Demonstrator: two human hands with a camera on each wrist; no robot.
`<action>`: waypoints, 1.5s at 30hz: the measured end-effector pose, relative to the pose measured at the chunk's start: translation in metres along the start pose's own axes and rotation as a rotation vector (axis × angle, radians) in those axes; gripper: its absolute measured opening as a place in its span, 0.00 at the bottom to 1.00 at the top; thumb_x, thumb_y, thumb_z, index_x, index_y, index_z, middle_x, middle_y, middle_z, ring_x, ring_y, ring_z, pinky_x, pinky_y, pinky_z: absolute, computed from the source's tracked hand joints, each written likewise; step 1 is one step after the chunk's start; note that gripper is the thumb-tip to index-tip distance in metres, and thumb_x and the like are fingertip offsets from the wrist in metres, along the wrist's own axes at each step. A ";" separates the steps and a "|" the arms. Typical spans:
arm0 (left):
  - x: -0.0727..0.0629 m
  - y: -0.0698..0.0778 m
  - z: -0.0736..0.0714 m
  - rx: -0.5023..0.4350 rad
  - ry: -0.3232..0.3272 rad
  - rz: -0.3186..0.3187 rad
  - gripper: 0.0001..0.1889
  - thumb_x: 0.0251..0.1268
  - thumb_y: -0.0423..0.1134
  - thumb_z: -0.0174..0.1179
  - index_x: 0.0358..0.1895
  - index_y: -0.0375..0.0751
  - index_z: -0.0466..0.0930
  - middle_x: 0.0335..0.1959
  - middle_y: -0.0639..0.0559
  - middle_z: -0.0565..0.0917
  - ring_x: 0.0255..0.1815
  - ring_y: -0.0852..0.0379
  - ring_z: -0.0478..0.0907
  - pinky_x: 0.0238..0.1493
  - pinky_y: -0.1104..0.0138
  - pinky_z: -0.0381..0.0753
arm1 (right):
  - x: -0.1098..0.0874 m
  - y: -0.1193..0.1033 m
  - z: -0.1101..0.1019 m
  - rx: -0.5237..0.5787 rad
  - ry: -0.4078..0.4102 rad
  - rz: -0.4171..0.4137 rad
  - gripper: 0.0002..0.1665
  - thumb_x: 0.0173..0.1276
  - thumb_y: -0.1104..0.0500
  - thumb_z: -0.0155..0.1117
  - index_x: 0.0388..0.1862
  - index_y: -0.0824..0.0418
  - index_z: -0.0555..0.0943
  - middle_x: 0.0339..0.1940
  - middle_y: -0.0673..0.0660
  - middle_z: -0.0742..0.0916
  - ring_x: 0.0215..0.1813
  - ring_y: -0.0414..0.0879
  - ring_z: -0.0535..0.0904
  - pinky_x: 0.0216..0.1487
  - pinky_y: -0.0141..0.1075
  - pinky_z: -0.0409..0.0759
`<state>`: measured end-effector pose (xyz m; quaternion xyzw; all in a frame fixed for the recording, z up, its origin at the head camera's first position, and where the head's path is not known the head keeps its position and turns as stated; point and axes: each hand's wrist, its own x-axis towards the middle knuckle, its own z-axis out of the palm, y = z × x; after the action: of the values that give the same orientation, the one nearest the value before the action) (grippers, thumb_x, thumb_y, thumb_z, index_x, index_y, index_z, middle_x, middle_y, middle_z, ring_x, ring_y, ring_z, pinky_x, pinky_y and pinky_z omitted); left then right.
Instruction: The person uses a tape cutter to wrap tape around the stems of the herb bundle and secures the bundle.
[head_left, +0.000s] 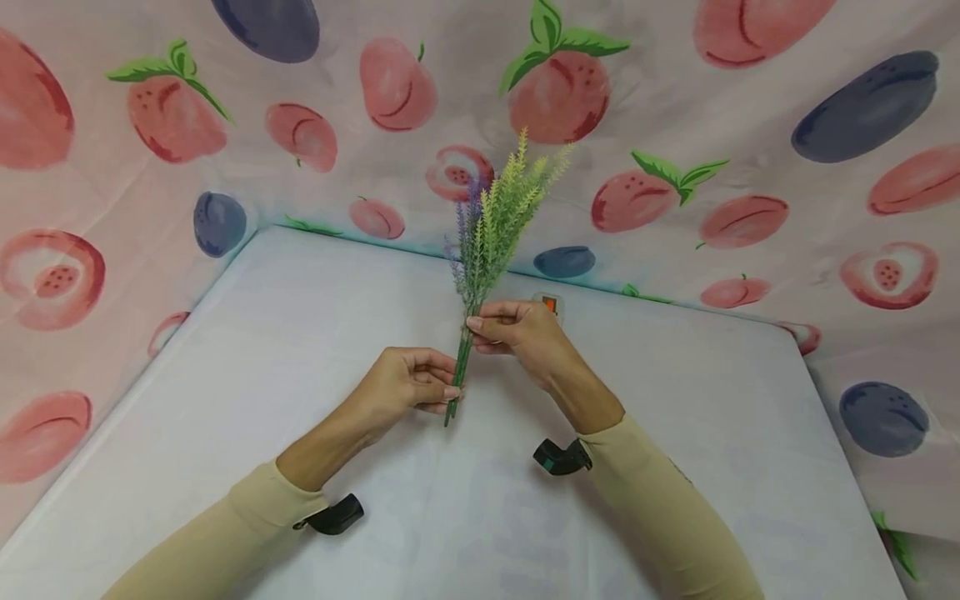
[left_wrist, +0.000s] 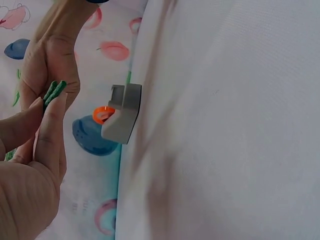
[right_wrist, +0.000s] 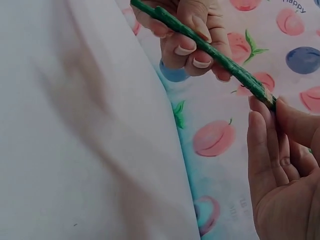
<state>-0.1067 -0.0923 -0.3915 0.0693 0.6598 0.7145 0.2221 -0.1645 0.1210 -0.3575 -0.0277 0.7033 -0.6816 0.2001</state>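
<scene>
A bunch of artificial lavender point(head_left: 487, 225), with yellow-green and purple sprigs, is held tilted above the white table. Near the lower ends of its green stems point(right_wrist: 220, 57), my left hand point(head_left: 412, 383) pinches them between thumb and fingers. Higher up, just below the leafy part, my right hand point(head_left: 521, 333) pinches the same stems. A small tan patch shows on the stems beside the right fingertips in the right wrist view. Two cut stem ends poke out past the left hand point(left_wrist: 47, 135) in the left wrist view. The flower heads are out of both wrist views.
A grey tape dispenser point(left_wrist: 125, 114) with an orange core stands near the table's back edge, partly behind the right hand in the head view. Fruit-printed cloth point(head_left: 375, 167) hangs behind and beside the white table point(head_left: 300, 317). Black wrist cameras point(head_left: 337, 514) sit at both sleeves.
</scene>
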 end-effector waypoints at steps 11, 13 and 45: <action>0.002 0.000 0.001 0.002 0.020 -0.007 0.15 0.64 0.20 0.63 0.54 0.21 0.79 0.38 0.44 0.84 0.38 0.56 0.88 0.37 0.63 0.88 | 0.002 0.008 0.001 0.020 0.034 -0.010 0.09 0.70 0.67 0.68 0.47 0.70 0.83 0.35 0.52 0.90 0.36 0.42 0.89 0.48 0.41 0.87; 0.002 0.000 0.001 0.005 0.026 -0.010 0.15 0.64 0.20 0.63 0.53 0.21 0.79 0.38 0.44 0.84 0.37 0.56 0.88 0.37 0.63 0.88 | 0.002 0.010 0.002 0.020 0.037 -0.010 0.09 0.70 0.67 0.68 0.47 0.70 0.83 0.36 0.52 0.90 0.36 0.42 0.89 0.48 0.42 0.87; 0.008 -0.002 0.002 0.046 0.075 -0.019 0.15 0.61 0.20 0.66 0.52 0.22 0.81 0.36 0.44 0.85 0.33 0.60 0.87 0.34 0.65 0.87 | 0.003 0.022 0.002 0.010 0.027 -0.041 0.09 0.70 0.64 0.69 0.45 0.68 0.84 0.37 0.53 0.91 0.38 0.44 0.89 0.50 0.43 0.86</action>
<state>-0.1126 -0.0872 -0.3948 0.0414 0.6844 0.6993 0.2021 -0.1615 0.1195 -0.3801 -0.0319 0.7018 -0.6894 0.1765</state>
